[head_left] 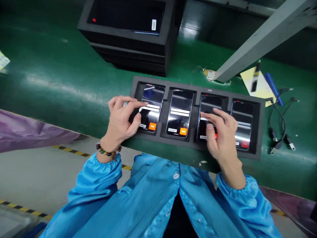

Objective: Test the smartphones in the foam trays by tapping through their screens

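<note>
A dark foam tray [259,132] lies on the green belt [61,76] and holds several lit phones side by side. My left hand [121,120] rests at the tray's left end, with a fingertip on the screen of the leftmost phone [152,114] and the thumb at its lower edge. My right hand [221,135] lies flat over the third phone [209,105], fingers spread on its screen. The second phone [180,112] and the rightmost phone [244,124] lie untouched. Neither hand grips anything.
A stack of black foam trays [128,43] stands at the back, a dark panel in the top one. A grey metal beam [260,36] slants down at the right. Yellow paper [262,91], a black pen, a blue pen [273,87] and loose cables [279,125] lie right of the tray.
</note>
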A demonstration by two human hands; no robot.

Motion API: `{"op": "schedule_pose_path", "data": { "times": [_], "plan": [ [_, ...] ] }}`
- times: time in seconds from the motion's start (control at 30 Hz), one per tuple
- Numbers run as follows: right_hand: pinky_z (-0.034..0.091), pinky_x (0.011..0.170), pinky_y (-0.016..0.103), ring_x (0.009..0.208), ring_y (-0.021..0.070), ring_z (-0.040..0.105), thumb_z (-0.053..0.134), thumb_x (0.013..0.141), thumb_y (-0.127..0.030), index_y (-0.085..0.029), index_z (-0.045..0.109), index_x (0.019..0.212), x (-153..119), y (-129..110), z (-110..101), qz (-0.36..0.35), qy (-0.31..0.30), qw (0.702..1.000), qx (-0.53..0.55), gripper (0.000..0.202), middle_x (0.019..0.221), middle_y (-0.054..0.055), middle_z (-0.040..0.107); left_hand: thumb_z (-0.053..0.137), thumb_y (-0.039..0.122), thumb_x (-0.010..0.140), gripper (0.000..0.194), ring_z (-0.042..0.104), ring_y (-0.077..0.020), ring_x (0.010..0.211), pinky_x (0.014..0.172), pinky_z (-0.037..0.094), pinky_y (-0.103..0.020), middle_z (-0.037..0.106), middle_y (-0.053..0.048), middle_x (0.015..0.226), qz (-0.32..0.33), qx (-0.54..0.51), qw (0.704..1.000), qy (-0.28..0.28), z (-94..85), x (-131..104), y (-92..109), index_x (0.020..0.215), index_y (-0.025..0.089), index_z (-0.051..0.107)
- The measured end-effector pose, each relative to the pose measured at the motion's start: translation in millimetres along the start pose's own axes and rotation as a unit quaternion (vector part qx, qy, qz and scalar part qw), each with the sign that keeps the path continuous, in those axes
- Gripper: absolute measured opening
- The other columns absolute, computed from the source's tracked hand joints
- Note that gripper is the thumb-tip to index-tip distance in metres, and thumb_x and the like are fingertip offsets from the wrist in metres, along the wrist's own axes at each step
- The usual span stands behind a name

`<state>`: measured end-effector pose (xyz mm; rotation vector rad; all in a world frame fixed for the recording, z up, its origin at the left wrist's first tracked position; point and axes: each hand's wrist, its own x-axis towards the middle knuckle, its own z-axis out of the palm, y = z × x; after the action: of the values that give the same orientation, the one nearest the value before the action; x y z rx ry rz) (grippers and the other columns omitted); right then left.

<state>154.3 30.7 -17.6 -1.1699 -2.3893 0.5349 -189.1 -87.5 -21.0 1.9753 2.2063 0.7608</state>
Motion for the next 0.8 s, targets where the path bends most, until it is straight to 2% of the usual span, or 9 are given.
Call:
{"op": "schedule_pose_path", "data": {
  "times": [0.13, 0.2, 0.3, 0.4, 0.47, 0.53, 0.67, 0.8],
  "plan": [
    [0.035, 0.131, 0.063, 0.156, 0.0337, 0.053, 0.045, 0.112, -0.025, -0.027, 0.061, 0.150, 18.8, -31.1, 12.5, -0.068, -0.066, 0.995, 0.017, 0.042, 0.141, 0.011, 0.076, 0.053, 0.039, 0.105, 0.037, 0.067, -0.0368, 0.130, 0.117, 0.040, -0.067, 0.075, -0.011, 0.128, 0.032, -0.011, 0.999, 0.003, 3.1, -1.5, -1.9, 0.134, 0.031, 0.075],
    [0.032, 0.133, 0.062, 0.157, 0.0321, 0.053, 0.043, 0.112, -0.024, -0.026, 0.061, 0.150, 19.7, -30.5, 7.3, -0.071, -0.066, 0.995, 0.016, 0.042, 0.141, 0.010, 0.076, 0.054, 0.036, 0.104, 0.037, 0.067, -0.0372, 0.131, 0.118, 0.039, -0.066, 0.075, -0.012, 0.125, 0.050, -0.012, 0.999, 0.001, 4.3, -0.8, -3.0, 0.134, 0.028, 0.076],
    [0.037, 0.129, 0.062, 0.152, 0.0326, 0.058, 0.045, 0.112, -0.028, -0.028, 0.068, 0.144, 3.0, -2.5, -14.0, -0.021, 0.012, 1.000, 0.005, 0.039, 0.144, 0.010, 0.075, 0.054, 0.038, 0.105, 0.038, 0.066, -0.0365, 0.133, 0.120, 0.039, -0.069, 0.075, -0.010, 0.126, 0.056, -0.006, 0.998, 0.003, 4.1, 0.3, -3.7, 0.136, 0.028, 0.073],
    [0.040, 0.124, 0.067, 0.143, 0.0361, 0.064, 0.045, 0.113, -0.033, -0.027, 0.076, 0.132, -27.6, 38.0, -36.1, 0.069, 0.126, 0.989, -0.025, 0.037, 0.131, 0.010, 0.080, 0.053, 0.042, 0.106, 0.039, 0.066, -0.0359, 0.132, 0.114, 0.040, -0.072, 0.076, -0.006, 0.130, 0.044, -0.006, 0.999, 0.009, 2.7, -0.2, -4.0, 0.141, 0.031, 0.067],
    [0.041, 0.120, 0.069, 0.139, 0.0381, 0.066, 0.045, 0.114, -0.035, -0.027, 0.079, 0.127, -44.8, 59.4, -44.4, 0.109, 0.154, 0.981, -0.046, 0.037, 0.124, 0.009, 0.081, 0.053, 0.045, 0.107, 0.037, 0.066, -0.0354, 0.130, 0.112, 0.040, -0.072, 0.078, -0.003, 0.133, 0.039, -0.011, 0.999, 0.014, 2.2, -0.4, -4.4, 0.138, 0.030, 0.067],
    [0.042, 0.120, 0.069, 0.138, 0.0384, 0.066, 0.046, 0.113, -0.036, -0.026, 0.079, 0.127, -52.4, 73.1, -48.6, 0.121, 0.152, 0.979, -0.055, 0.038, 0.126, 0.010, 0.081, 0.052, 0.046, 0.107, 0.037, 0.065, -0.0352, 0.131, 0.112, 0.039, -0.070, 0.078, -0.004, 0.139, 0.036, -0.012, 0.999, 0.013, 2.1, 1.6, -4.2, 0.134, 0.027, 0.068],
    [0.043, 0.121, 0.062, 0.139, 0.0354, 0.064, 0.045, 0.110, -0.033, -0.024, 0.076, 0.133, -33.6, 91.3, -57.0, 0.122, 0.167, 0.977, -0.042, 0.039, 0.135, 0.010, 0.078, 0.051, 0.045, 0.108, 0.032, 0.063, -0.0353, 0.130, 0.112, 0.039, -0.064, 0.078, -0.005, 0.138, 0.020, -0.004, 1.000, -0.004, 2.1, 18.7, -0.2, 0.126, 0.028, 0.070],
    [0.040, 0.121, 0.061, 0.133, 0.0345, 0.064, 0.046, 0.103, -0.030, -0.025, 0.071, 0.127, 7.4, 117.3, -66.9, 0.147, 0.103, 0.983, -0.044, 0.036, 0.135, 0.009, 0.077, 0.046, 0.037, 0.108, 0.037, 0.060, -0.0365, 0.131, 0.114, 0.039, -0.061, 0.077, -0.007, 0.136, -0.005, 0.051, 0.998, -0.043, 4.6, 50.5, 8.5, 0.133, 0.025, 0.071]
  ]
}}
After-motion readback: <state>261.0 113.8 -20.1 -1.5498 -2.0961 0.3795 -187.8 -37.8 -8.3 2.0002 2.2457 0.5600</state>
